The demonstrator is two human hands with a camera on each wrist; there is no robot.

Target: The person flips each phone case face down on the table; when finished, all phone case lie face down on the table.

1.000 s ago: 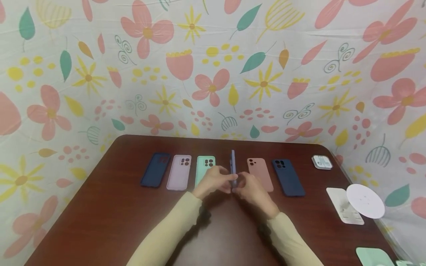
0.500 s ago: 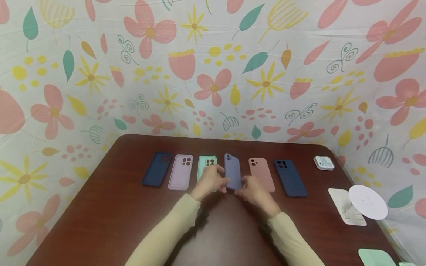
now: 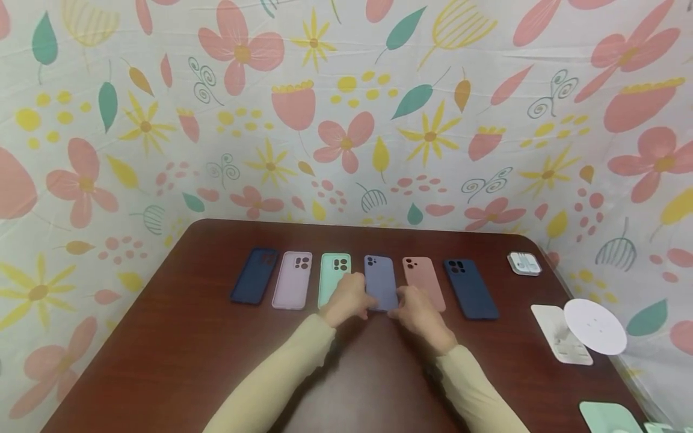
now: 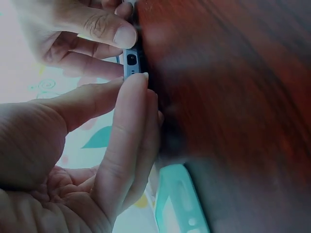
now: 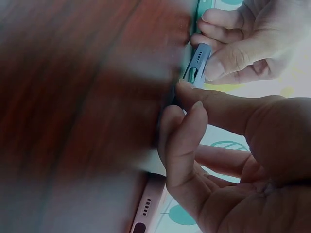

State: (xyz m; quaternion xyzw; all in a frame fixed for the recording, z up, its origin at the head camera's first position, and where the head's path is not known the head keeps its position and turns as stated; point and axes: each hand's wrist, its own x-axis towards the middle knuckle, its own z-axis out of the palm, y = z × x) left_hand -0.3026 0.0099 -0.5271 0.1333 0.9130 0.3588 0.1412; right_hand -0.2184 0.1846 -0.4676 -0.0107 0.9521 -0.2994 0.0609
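Observation:
A lavender-blue phone case [image 3: 381, 284] with a camera cutout lies at the middle of a row of cases on the dark wooden table. My left hand [image 3: 348, 297] pinches its near left corner; the thumb and fingers meet at the end edge in the left wrist view, beside the port opening. At the near right corner my right hand [image 3: 420, 314] pinches the case between thumb and curled finger. Left of it lies a mint case [image 3: 329, 281], partly covered by my left hand. A pink case [image 3: 428, 282] lies just right, overlapped by my right hand in the head view.
Farther left lie a lilac case [image 3: 292, 281] and a navy case [image 3: 253, 276]. Another navy case [image 3: 471, 290] lies right. Along the right edge are boxed earphones [image 3: 524, 263], a white stand with a round disc [image 3: 595, 326] and a mint-green item [image 3: 609, 418].
The lavender-blue case has gone from standing edge-on between my hands, through a tilt, to lying flat in the row. Both hands have stayed at its near end.

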